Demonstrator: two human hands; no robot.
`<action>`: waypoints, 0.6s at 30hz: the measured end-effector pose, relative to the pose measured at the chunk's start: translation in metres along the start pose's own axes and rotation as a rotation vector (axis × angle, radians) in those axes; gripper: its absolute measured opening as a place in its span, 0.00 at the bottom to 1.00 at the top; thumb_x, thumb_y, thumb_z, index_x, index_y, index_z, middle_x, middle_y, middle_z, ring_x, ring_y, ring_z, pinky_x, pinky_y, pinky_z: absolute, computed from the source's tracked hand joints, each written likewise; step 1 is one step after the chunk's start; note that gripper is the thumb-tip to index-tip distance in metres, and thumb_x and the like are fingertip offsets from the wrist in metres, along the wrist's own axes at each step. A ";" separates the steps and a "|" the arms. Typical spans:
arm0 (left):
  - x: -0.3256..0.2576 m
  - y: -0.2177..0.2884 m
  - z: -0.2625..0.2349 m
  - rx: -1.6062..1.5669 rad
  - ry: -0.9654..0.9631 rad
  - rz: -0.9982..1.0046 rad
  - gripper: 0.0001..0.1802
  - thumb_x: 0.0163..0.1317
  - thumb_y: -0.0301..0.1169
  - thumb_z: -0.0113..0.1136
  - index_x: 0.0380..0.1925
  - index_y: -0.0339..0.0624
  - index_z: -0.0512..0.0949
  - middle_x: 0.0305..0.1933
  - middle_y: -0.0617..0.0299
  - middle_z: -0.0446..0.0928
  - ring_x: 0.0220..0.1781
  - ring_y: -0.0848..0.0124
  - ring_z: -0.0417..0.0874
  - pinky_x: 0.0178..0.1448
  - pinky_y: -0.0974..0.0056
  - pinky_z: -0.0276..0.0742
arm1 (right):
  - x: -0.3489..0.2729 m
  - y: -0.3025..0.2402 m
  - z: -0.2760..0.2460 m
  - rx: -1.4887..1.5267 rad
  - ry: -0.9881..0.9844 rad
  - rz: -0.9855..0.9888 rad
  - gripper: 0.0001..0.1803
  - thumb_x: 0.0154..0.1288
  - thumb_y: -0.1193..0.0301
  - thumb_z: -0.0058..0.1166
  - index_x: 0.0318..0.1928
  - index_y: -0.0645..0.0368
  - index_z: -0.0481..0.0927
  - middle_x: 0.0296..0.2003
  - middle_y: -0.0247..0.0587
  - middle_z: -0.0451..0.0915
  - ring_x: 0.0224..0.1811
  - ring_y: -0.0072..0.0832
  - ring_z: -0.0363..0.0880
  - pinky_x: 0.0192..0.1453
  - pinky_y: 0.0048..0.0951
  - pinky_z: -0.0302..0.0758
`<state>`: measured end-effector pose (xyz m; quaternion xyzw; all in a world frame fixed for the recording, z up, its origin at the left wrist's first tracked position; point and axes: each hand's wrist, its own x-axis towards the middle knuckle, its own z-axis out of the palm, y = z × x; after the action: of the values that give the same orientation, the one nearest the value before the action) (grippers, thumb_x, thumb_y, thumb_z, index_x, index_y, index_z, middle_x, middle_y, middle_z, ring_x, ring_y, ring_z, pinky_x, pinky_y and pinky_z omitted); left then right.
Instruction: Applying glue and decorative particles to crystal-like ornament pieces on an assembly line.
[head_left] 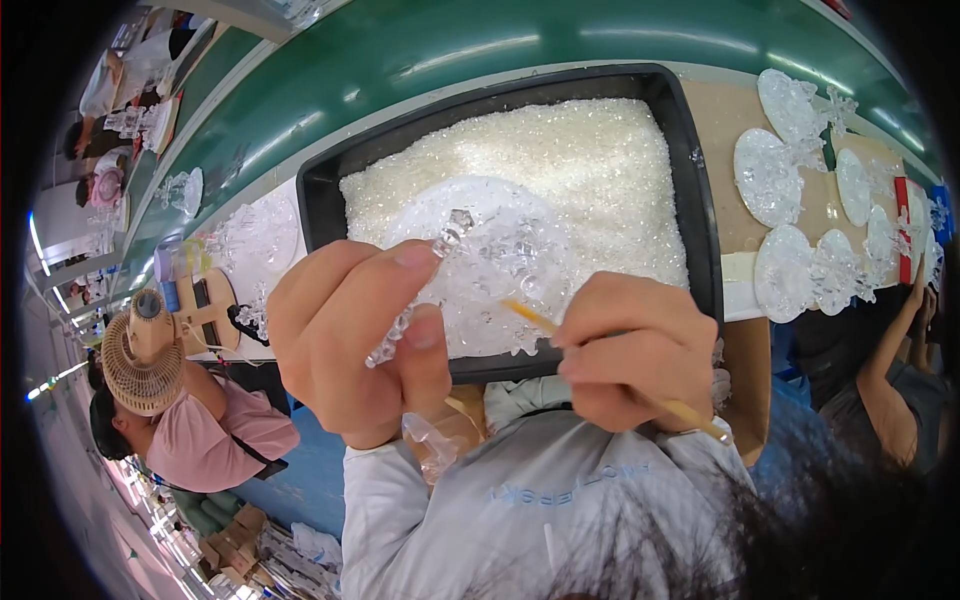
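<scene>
My left hand (365,320) is closed on a clear, beaded ornament piece (455,232), pinched between thumb and fingers above the black tray. Just beyond its fingers is a clear, round-based ornament (520,245); whether the two are joined I cannot tell. In my right hand (635,350) is a thin, yellowish paintbrush (530,317), its tip pointing left toward the ornament and its handle end (708,428) showing below the fingers. The black tray (705,210) under both hands holds sparkling white granules (600,150).
Several clear round-based ornaments (768,178) stand on cardboard to the right, near a red box (908,230). More clear pieces (255,235) lie left of the tray. A beige fan (143,355) and a person in pink (215,425) are at left; another person's arm (890,350) reaches in at right.
</scene>
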<state>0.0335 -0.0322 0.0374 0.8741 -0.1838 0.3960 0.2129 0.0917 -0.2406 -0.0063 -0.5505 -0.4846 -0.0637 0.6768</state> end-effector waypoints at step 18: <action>-0.004 0.000 0.005 -0.045 0.192 -0.125 0.12 0.57 0.28 0.58 0.38 0.29 0.80 0.33 0.53 0.84 0.31 0.60 0.81 0.38 0.62 0.77 | -0.010 -0.009 -0.007 -0.001 0.165 0.087 0.10 0.50 0.85 0.56 0.35 0.65 0.77 0.30 0.49 0.79 0.22 0.33 0.79 0.25 0.28 0.78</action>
<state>0.0345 -0.0342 0.0312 0.8370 -0.1168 0.4594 0.2732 0.0846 -0.2539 -0.0064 -0.5643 -0.4026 -0.0796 0.7164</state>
